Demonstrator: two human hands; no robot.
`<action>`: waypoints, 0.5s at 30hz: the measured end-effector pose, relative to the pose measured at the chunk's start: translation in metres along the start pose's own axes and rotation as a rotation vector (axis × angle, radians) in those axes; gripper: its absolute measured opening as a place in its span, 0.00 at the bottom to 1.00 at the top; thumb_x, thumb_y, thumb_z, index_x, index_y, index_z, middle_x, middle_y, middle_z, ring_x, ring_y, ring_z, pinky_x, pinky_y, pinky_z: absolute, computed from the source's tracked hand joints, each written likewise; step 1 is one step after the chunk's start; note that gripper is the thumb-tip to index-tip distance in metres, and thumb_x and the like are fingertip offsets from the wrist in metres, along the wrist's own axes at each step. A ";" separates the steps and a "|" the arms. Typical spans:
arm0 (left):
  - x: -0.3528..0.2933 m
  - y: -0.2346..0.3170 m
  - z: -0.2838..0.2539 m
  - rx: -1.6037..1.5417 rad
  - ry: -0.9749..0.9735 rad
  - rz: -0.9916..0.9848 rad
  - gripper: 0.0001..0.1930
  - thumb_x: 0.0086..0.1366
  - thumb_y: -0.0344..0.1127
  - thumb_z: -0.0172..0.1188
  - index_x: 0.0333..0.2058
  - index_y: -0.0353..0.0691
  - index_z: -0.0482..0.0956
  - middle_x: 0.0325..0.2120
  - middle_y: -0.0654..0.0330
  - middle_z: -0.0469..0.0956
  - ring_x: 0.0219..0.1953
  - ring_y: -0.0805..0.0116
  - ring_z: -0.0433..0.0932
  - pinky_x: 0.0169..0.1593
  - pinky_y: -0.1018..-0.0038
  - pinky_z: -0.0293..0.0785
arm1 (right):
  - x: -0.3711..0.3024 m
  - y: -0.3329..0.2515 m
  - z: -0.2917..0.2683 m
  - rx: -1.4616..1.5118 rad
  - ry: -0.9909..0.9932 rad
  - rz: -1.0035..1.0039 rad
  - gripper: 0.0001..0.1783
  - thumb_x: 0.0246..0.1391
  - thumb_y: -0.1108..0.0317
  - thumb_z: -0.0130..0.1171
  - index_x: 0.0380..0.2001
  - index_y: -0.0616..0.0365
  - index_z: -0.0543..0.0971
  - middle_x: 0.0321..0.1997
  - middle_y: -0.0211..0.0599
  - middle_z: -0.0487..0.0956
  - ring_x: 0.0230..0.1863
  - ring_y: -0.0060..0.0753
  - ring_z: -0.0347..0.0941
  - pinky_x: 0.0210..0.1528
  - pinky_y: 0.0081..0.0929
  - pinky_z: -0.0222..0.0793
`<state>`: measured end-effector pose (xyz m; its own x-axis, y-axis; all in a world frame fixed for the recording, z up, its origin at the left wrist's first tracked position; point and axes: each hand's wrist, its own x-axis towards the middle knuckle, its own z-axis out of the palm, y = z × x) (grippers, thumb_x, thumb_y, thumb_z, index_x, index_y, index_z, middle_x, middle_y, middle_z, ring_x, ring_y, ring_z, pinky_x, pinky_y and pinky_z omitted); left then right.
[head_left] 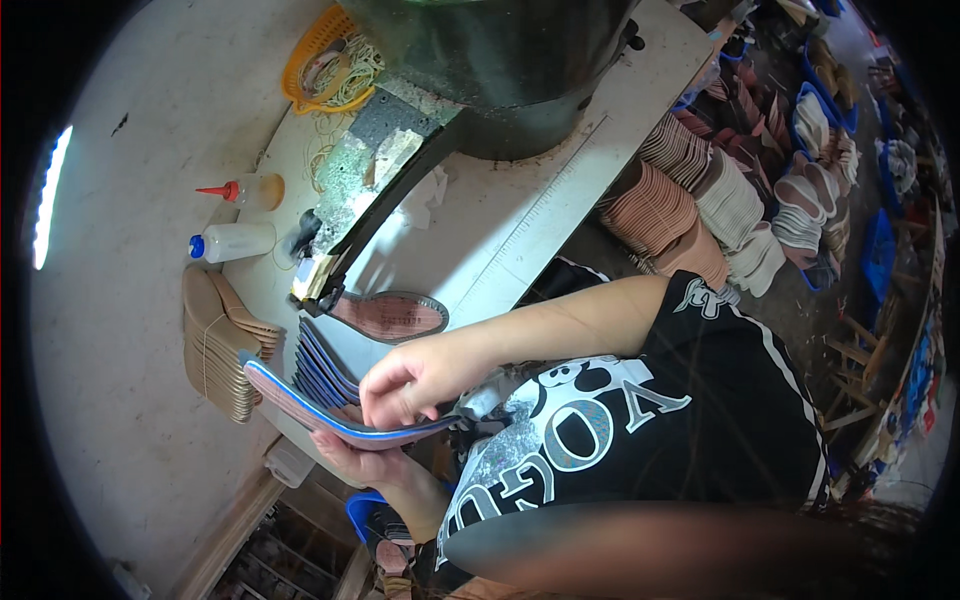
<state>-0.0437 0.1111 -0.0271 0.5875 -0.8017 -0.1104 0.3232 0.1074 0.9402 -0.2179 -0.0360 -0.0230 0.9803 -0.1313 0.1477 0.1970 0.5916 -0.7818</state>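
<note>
Both hands hold one long insole [300, 405] with a blue edge and a pinkish-brown face, level in front of my chest. My left hand [365, 468] supports it from below near its right end. My right hand [405, 385] rests on top there, fingers curled over the edge. Just behind the insole, a stack of similar blue-edged insoles [322, 368] lies on the white worktable [520, 230]. A single pinkish insole [392, 315] lies under the black arm of the machine [385, 215].
A bundle of tan insoles [222, 345] sits at the table's left edge. Beyond it lie a white bottle with a blue cap [232, 242] and a red-tipped bottle [250, 190]. An orange basket [320, 45] stands by the dark green machine body [500, 60]. Piles of insoles [720, 200] cover the floor at right.
</note>
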 end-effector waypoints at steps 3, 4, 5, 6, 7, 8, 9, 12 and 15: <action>-0.018 0.011 0.052 0.086 -0.026 -0.159 0.26 0.66 0.58 0.40 0.37 0.37 0.72 0.26 0.58 0.75 0.27 0.68 0.76 0.26 0.74 0.73 | 0.012 0.007 -0.008 0.221 -0.123 0.122 0.19 0.60 0.54 0.54 0.40 0.61 0.75 0.33 0.29 0.74 0.32 0.17 0.69 0.31 0.17 0.67; -0.018 0.011 0.054 0.165 0.053 -0.161 0.25 0.66 0.56 0.40 0.37 0.37 0.72 0.27 0.58 0.75 0.27 0.69 0.76 0.26 0.74 0.73 | 0.019 0.008 -0.009 0.142 -0.145 0.121 0.18 0.58 0.56 0.57 0.40 0.60 0.74 0.32 0.29 0.74 0.31 0.17 0.69 0.32 0.17 0.67; -0.013 0.005 0.058 0.204 0.097 -0.031 0.23 0.66 0.54 0.42 0.38 0.37 0.72 0.28 0.58 0.76 0.28 0.69 0.76 0.27 0.74 0.73 | 0.019 0.007 -0.010 0.101 -0.116 0.137 0.21 0.56 0.53 0.58 0.41 0.60 0.73 0.33 0.28 0.74 0.33 0.16 0.69 0.33 0.17 0.67; -0.004 -0.001 0.061 0.249 0.144 0.098 0.21 0.65 0.51 0.43 0.38 0.36 0.71 0.30 0.57 0.76 0.29 0.70 0.77 0.28 0.75 0.74 | 0.019 0.006 -0.013 0.063 -0.090 0.151 0.24 0.55 0.50 0.60 0.43 0.59 0.73 0.35 0.27 0.73 0.35 0.16 0.69 0.34 0.17 0.68; 0.001 0.003 0.066 0.247 0.113 0.103 0.20 0.65 0.50 0.46 0.39 0.36 0.71 0.31 0.58 0.76 0.30 0.70 0.77 0.31 0.75 0.75 | 0.022 0.008 -0.015 0.114 -0.119 0.125 0.27 0.53 0.48 0.61 0.44 0.60 0.72 0.35 0.27 0.74 0.35 0.17 0.69 0.34 0.17 0.68; 0.003 0.006 0.069 0.243 0.082 0.104 0.19 0.65 0.48 0.49 0.40 0.36 0.71 0.32 0.58 0.76 0.32 0.71 0.77 0.33 0.76 0.75 | 0.026 0.016 -0.021 0.167 -0.143 0.104 0.31 0.51 0.46 0.63 0.46 0.61 0.71 0.35 0.28 0.74 0.35 0.18 0.70 0.34 0.17 0.69; 0.002 0.008 0.073 0.192 0.062 0.076 0.18 0.64 0.46 0.51 0.41 0.35 0.71 0.33 0.59 0.76 0.33 0.71 0.77 0.35 0.76 0.75 | 0.028 0.022 -0.033 0.257 -0.210 0.140 0.32 0.49 0.45 0.64 0.45 0.62 0.71 0.36 0.29 0.74 0.35 0.19 0.71 0.34 0.18 0.69; -0.006 0.015 0.069 -0.048 -0.043 0.034 0.19 0.63 0.45 0.56 0.43 0.35 0.71 0.36 0.58 0.78 0.35 0.70 0.78 0.39 0.76 0.76 | 0.028 0.019 -0.029 0.500 -0.339 0.192 0.36 0.46 0.43 0.65 0.46 0.64 0.71 0.38 0.31 0.75 0.35 0.21 0.73 0.34 0.19 0.72; -0.007 0.012 0.062 -0.144 -0.103 0.008 0.15 0.62 0.37 0.60 0.43 0.33 0.72 0.37 0.57 0.78 0.36 0.71 0.78 0.43 0.75 0.75 | 0.028 0.013 -0.019 0.288 -0.127 0.198 0.30 0.48 0.45 0.65 0.40 0.62 0.74 0.33 0.34 0.77 0.31 0.24 0.76 0.32 0.20 0.73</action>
<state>-0.0901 0.0816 0.0045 0.5134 -0.8559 -0.0621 0.4257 0.1912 0.8845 -0.1878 -0.0474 -0.0405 0.9903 0.0975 0.0990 -0.0183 0.7977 -0.6027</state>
